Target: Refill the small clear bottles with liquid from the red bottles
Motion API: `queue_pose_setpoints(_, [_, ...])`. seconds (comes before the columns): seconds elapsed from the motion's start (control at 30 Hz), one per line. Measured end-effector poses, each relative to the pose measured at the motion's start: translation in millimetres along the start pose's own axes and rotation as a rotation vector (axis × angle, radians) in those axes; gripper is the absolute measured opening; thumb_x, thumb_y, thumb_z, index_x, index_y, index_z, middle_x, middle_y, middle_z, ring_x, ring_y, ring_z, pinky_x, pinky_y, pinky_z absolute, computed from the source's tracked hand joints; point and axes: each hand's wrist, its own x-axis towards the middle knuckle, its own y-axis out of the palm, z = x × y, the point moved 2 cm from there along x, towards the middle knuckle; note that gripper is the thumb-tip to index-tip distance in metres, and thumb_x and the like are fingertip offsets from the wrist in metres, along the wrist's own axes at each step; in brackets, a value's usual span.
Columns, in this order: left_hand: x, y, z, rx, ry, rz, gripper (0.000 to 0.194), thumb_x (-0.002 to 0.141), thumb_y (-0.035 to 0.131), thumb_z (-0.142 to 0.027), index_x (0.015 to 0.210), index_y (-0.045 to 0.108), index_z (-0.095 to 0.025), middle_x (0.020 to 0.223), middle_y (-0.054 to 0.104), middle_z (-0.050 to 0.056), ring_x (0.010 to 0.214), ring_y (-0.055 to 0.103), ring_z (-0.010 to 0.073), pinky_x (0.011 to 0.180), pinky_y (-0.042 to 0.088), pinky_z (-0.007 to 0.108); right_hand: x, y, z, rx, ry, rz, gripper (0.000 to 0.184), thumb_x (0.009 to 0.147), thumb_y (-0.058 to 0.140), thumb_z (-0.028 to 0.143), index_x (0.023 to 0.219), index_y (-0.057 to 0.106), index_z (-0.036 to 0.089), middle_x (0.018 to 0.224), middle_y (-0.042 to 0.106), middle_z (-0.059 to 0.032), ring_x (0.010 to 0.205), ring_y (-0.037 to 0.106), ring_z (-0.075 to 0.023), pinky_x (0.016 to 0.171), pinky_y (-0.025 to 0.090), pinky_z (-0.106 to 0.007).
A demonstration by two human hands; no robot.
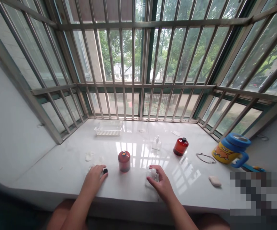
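Observation:
My left hand (94, 179) rests on the white sill with its fingers curled over a small black cap (105, 171) at its fingertips. My right hand (161, 183) wraps around a small clear bottle with a white top (151, 175) standing near the front edge. A red bottle without a cap (124, 160) stands between my hands, a little farther back. Another clear bottle (156, 143) and a second red bottle with a black cap (180, 146) stand farther back on the right.
A white plastic basket (109, 128) sits at the back left of the glossy sill (68, 159). A yellow and blue mug (232, 150), a wire loop (206, 158) and a pale pad (215, 181) lie at the right. Metal window bars (133, 95) enclose the sill.

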Motion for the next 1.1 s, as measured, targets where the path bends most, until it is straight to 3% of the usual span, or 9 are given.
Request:
queue_pose_setpoints(0.1, [-1,2.9,5,-0.022,0.014,-0.036,0.027,0.091,0.06,-0.038,0.109,0.072,-0.023,0.112,0.076,0.011,0.106,0.066,0.0344,0.1,0.051,0.049,1,-1,1,0.007,0.02,-0.034,0.048,0.082,0.085,0.05,0.121,0.068,0.029,0.127,0.071,-0.0077,0.12,0.067,-0.0322,0.108,0.053,-0.049])
queue_pose_setpoints(0.2, [-4,-0.4,-2,-0.055,0.068,-0.148,0.024,0.093,0.062,-0.042,0.105,0.072,-0.024,0.108,0.077,0.01,0.104,0.067,0.0347,0.098,0.051,0.051,1,0,2,-0.011,-0.004,0.006,0.041,0.084,0.083,0.052,0.115,0.071,0.029,0.127,0.071,-0.0078,0.123,0.066,-0.0329,0.109,0.052,-0.048])
queue_pose_setpoints(0.33, [-17,-7.4,-48,-0.133,0.162,-0.298,0.024,0.1,0.061,-0.047,0.089,0.068,-0.027,0.091,0.074,0.007,0.091,0.068,0.0303,0.089,0.053,0.047,1,-1,1,-0.014,0.035,-0.035,0.049,0.081,0.085,0.052,0.121,0.069,0.029,0.127,0.071,-0.0082,0.12,0.067,-0.0331,0.106,0.055,-0.048])
queue_pose_setpoints(0.5, [-37,5.9,-135,-0.35,0.329,-0.197,0.018,0.101,0.062,-0.036,0.086,0.067,-0.028,0.085,0.071,0.007,0.086,0.069,0.0271,0.08,0.056,0.042,0,-1,4,-0.002,0.015,0.006,0.044,0.084,0.083,0.051,0.118,0.069,0.029,0.13,0.07,-0.0085,0.125,0.066,-0.033,0.108,0.054,-0.047])
queue_pose_setpoints(0.63, [-37,26.3,-182,-0.473,0.341,-0.119,0.01,0.101,0.062,-0.033,0.103,0.071,-0.029,0.094,0.073,0.009,0.092,0.07,0.0297,0.085,0.06,0.047,0,0,5,0.038,0.065,-0.015,0.048,0.083,0.085,0.048,0.122,0.065,0.028,0.13,0.07,-0.0091,0.115,0.07,-0.0315,0.1,0.058,-0.046])
queue_pose_setpoints(0.8, [-20,43.3,-209,-0.55,0.325,-0.075,0.033,0.095,0.068,-0.029,0.128,0.069,-0.03,0.121,0.071,0.015,0.115,0.068,0.0345,0.1,0.06,0.056,2,3,1,0.059,-0.007,-0.052,0.042,0.08,0.086,0.042,0.116,0.069,0.028,0.125,0.072,-0.008,0.122,0.068,-0.0327,0.11,0.054,-0.048])
queue_pose_setpoints(0.93, [-7,48.7,-220,-0.58,0.294,-0.031,0.039,0.088,0.073,-0.025,0.127,0.071,-0.032,0.127,0.068,0.014,0.121,0.065,0.0352,0.104,0.059,0.056,2,5,-4,0.108,0.05,-0.071,0.04,0.078,0.083,0.033,0.113,0.064,0.029,0.117,0.073,-0.0047,0.11,0.072,-0.0297,0.097,0.06,-0.044])
queue_pose_setpoints(1.0, [-4,50.8,-223,-0.603,0.28,0.004,0.037,0.087,0.074,-0.025,0.124,0.072,-0.031,0.129,0.067,0.014,0.123,0.064,0.0348,0.107,0.058,0.055,2,6,-5,0.089,0.041,-0.025,0.039,0.08,0.081,0.031,0.116,0.066,0.029,0.12,0.073,-0.0049,0.113,0.071,-0.0297,0.1,0.059,-0.044])
queue_pose_setpoints(1.1, [-3,56.1,-227,-0.633,0.269,0.039,0.039,0.085,0.076,-0.023,0.123,0.072,-0.03,0.131,0.065,0.014,0.126,0.063,0.0349,0.11,0.055,0.056,2,6,-7,0.072,0.049,-0.066,0.054,0.077,0.086,0.031,0.126,0.063,0.03,0.13,0.07,-0.0069,0.123,0.068,-0.0319,0.107,0.056,-0.047])
